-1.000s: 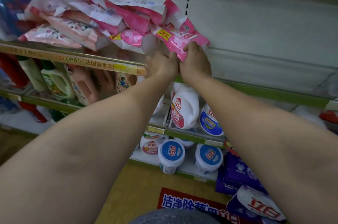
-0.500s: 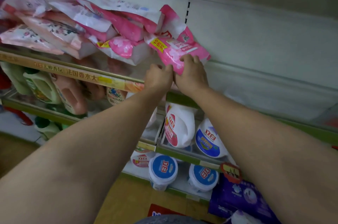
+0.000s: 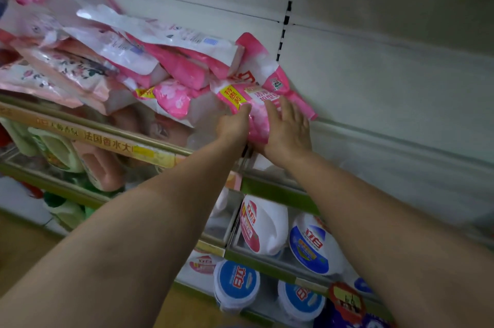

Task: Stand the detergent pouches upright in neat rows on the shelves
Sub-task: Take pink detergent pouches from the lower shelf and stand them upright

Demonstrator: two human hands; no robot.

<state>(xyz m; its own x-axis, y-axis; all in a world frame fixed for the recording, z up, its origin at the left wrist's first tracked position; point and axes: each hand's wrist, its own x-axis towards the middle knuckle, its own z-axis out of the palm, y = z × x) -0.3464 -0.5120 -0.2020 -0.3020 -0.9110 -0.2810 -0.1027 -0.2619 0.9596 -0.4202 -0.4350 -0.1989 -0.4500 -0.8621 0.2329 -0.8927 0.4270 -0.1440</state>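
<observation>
I am gripping the pink pouch [image 3: 251,103] with my left hand [image 3: 234,124] while my right hand [image 3: 287,127], fingers spread, is pressing it, so it can stand on the shelf [image 3: 149,151].

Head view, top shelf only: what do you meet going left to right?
Heap of toppled pink pouches → left hand → pink pouch with the yellow label, held between both hands → right hand → bare white back panel.

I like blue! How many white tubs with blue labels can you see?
3: one tub on the middle shelf, two lower down, side by side. More may hide at right.
</observation>
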